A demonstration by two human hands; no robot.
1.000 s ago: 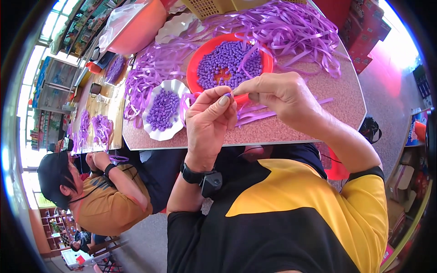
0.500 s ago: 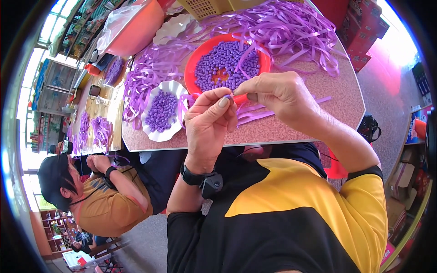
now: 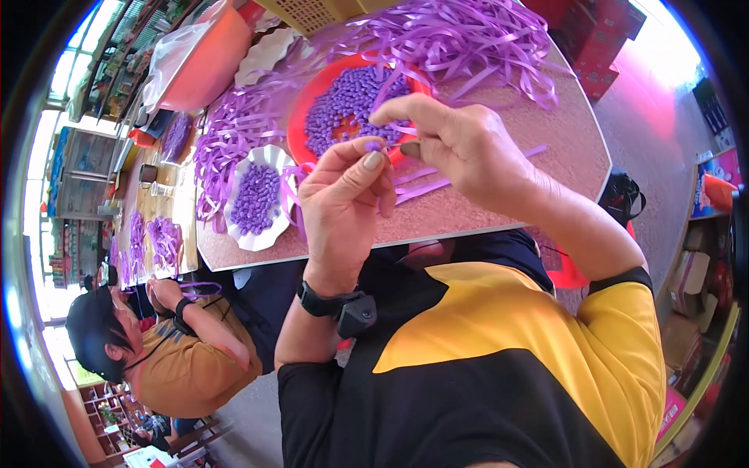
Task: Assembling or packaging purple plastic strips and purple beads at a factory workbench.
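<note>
Thumb and fingers of my left hand (image 3: 342, 195) pinch a small purple bead (image 3: 374, 146) above the near edge of the red bowl (image 3: 296, 129). Just to its right, my right hand (image 3: 480, 152) has its thumb bent in and its index finger raised and curved. Something thin lies at the right thumb's tip, too small to name. Many purple beads (image 3: 355, 90) fill the bowl, with a patch of red bottom showing. A strand of purple ribbon (image 3: 289, 183) hangs beside my left hand, and its far end is hidden.
Left of the bowl stands a white scalloped dish (image 3: 264, 240) of purple beads. Heaps of purple ribbon (image 3: 468, 39) lie at the back, near a yellow basket (image 3: 312, 12) and a pink basin (image 3: 207, 58). A co-worker (image 3: 195, 351) sits at the left, hands near ribbon.
My right hand's index finger has lifted away from the bead, and the two hands' fingertips are slightly farther apart. My left hand still pinches the bead. The whole view has shifted a little.
</note>
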